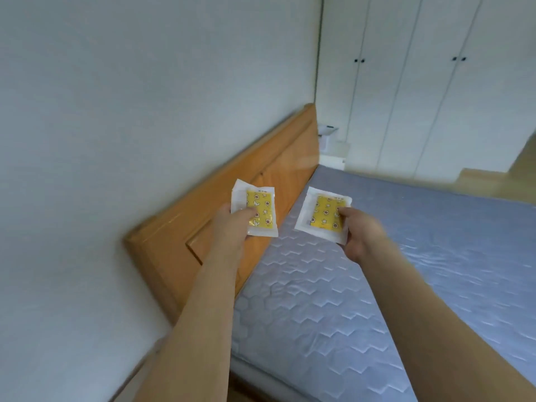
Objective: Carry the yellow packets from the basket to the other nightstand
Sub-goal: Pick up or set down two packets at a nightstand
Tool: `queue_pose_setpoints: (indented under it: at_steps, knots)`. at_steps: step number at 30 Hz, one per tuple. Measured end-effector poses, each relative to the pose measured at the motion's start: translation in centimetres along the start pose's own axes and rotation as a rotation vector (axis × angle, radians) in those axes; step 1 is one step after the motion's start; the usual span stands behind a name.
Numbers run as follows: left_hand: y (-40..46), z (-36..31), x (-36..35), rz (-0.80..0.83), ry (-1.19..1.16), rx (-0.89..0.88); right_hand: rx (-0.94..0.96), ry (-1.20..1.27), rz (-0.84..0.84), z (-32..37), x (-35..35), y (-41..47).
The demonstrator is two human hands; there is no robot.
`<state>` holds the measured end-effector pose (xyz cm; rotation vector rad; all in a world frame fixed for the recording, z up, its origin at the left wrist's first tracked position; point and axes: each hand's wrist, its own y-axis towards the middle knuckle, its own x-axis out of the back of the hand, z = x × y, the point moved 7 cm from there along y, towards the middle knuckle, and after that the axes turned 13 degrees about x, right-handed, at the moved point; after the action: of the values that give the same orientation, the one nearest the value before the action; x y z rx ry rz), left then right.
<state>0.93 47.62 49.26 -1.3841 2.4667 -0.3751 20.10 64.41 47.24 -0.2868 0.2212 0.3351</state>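
— So, what's nearest?

— Two bare forearms coming up from six o'clock. The left hand (232, 224) is at about nine o'clock of centre, and the right hand (359, 236) is at about three o'clock of it. They are held apart, with a gap between them.

— And each grip?

— Both are holding something. The left grip pinches the left packet (256, 208), with the thumb lying across its yellow face and the fingers behind it. The right grip pinches the right packet (323, 214) the same way, thumb on the lower right part of the front. Each packet is a yellow panel printed with small moons, stars and flowers inside a white wrapper. Both are held up in the air, touching nothing but the hands.

— What's under them?

— A bed (362, 300) with a grey-blue quilted cover stitched in hexagons spreads from six o'clock out toward three o'clock. The right packet hangs over it. The left packet hangs in front of the wooden headboard (203, 227), which runs along the white wall (130, 111) from eight o'clock up toward twelve.

— Farther off?

— Past the far end of the headboard, near one o'clock, some pale boxy things (329, 140) stand; they are too blurred to tell apart. Behind them is a white wardrobe (420, 97) with small dark knobs, and at three o'clock a strip of wooden floor (493, 187).
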Motion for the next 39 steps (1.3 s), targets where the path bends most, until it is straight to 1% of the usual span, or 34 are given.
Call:
queue_pose_setpoints:
  at_steps: [4, 10, 15, 20, 22, 27, 34, 39]
  knots:
    - [-4.0, 1.4, -13.3, 0.189, 0.080, -0.012, 0.123, 0.034, -0.160, 5.8, 12.9, -1.0]
    - [-15.0, 7.9, -33.7, 0.517, 0.101, 0.059, 0.285, 0.024, -0.393, 13.1, 36.6, -6.0]
    - [-28.2, 15.2, -50.1, 0.774, 0.144, 0.095, 0.369, 0.023, -0.627, 16.3, 57.4, -13.1]
    - [-43.6, 23.8, -64.3, 1.030, 0.267, 0.194, 0.396, 0.093, -0.871, 17.3, 74.3, -21.1]
    - [-47.9, 26.0, -67.9, 1.089, 0.292, 0.209, 0.402, 0.130, -0.902, 17.1, 78.5, -22.9]
    - [-59.7, 32.8, -78.4, 1.252, 0.389, 0.251, 0.429, 0.222, -1.056, 17.8, 91.8, -28.3]
    - [-71.1, 39.4, -94.7, 1.355, 0.393, 0.268, 0.512, 0.328, -1.261, 20.1, 109.7, -31.9]
    - [-79.4, 43.5, -105.4, 1.457, 0.426, 0.292, 0.511, 0.263, -1.386, 24.9, 120.8, -33.9]
